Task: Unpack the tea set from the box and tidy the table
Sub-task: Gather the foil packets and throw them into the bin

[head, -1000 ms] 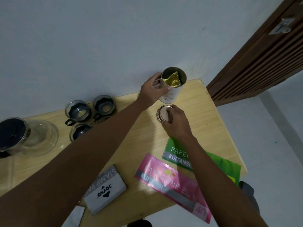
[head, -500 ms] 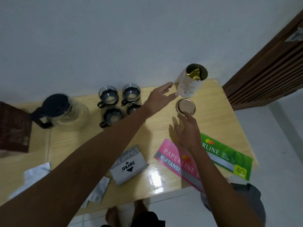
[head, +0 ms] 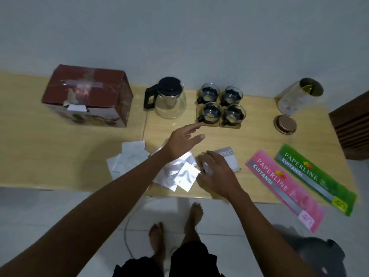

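Note:
A dark red cardboard box (head: 87, 94) stands at the back left of the wooden table (head: 50, 156). A glass teapot (head: 169, 98) with a black lid and handle stands right of it, beside several glass cups (head: 221, 105) with black holders. An open tin (head: 298, 97) with gold foil inside stands at the back right, its lid (head: 285, 124) lying in front. My left hand (head: 182, 143) hovers open over white paper wrappers (head: 175, 172). My right hand (head: 216, 172) rests with fingers spread on the grey stamp-pad box (head: 229, 158), not clearly gripping it.
A pink receipt book (head: 283, 186) and a green receipt book (head: 315, 176) lie at the front right, overhanging the table edge. More white papers (head: 129, 158) lie left of my arm. A dark wooden door (head: 351, 124) is at the right, a dark stool (head: 317, 254) below. My bare feet (head: 175, 222) stand on the tiled floor.
Both hands have left the tin and its lid and moved left and toward me, to the papers and the stamp-pad box. The view has swung left, revealing the red box.

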